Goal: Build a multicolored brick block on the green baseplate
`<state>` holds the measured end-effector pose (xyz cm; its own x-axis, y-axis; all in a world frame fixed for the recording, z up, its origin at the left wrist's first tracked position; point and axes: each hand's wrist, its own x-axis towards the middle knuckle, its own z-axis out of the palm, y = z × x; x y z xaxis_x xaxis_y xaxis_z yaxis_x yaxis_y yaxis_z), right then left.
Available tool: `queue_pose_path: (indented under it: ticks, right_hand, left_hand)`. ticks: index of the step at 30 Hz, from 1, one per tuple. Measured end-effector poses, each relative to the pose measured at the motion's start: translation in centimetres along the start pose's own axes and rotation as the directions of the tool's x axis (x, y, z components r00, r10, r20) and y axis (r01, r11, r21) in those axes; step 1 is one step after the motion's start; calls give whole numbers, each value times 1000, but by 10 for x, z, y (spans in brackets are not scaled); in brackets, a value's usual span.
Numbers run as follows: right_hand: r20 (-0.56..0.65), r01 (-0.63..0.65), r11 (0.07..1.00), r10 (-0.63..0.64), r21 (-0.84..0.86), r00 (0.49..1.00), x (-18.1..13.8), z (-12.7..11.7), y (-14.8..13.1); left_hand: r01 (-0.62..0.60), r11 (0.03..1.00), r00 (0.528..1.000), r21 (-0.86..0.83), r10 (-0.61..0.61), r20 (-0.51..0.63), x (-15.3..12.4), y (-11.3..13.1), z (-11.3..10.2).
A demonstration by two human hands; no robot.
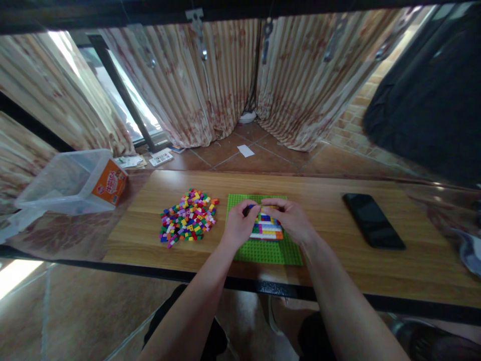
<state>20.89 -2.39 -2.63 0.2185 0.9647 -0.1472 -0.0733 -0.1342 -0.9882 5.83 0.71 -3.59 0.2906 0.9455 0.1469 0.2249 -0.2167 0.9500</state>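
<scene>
A block built of many-coloured toy bricks [266, 231] sits on a green studded baseplate [266, 253] in front of me. Its near rows show white, yellow, blue and orange. My left hand [241, 220] is closed at the far left corner of the block, thumb and fingertips pinched together by a dark blue patch. From the other side my right hand [287, 215] curls over the far right part, its fingers reaching toward the left fingertips. Both hands cover the far rows, so whether a loose brick is between the fingers is hidden.
A pile of loose toy bricks [190, 218] lies left of the baseplate on the wooden table [139, 225]. A black phone [374, 220] rests at the right. Farther left stands a clear plastic bin [71, 180] with an orange label. The table's dark front edge [270, 288] runs below my forearms.
</scene>
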Motion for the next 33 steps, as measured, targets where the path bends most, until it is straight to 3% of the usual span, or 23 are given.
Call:
queue_pose_path:
  ticks: [4,8,18,23,28,33]
  right_hand:
    - [-207,71,987,-41,141,977,3,-16,2]
    - [-414,102,990,-55,92,909,10,-30,7]
    - [-433,174,984,-168,-27,886,9,-21,5]
    - [-480,242,960,-280,-141,831,5,-13,-2]
    - [-314,378,814,-534,-440,785,-8,11,-14]
    - [-51,504,657,-635,-561,771,-24,48,-16]
  left_hand:
    - [15,1000,999,-20,-16,-52,-2,1,-5]
    - [43,999,987,18,-40,-153,2,-2,-17]
    - [154,987,963,-50,-161,-218,1,1,-36]
    - [138,985,952,-102,-160,-262,2,1,-49]
    - [141,972,901,-191,-205,-381,5,5,-67]
    - [98,912,815,-399,-304,-493,3,9,-87]
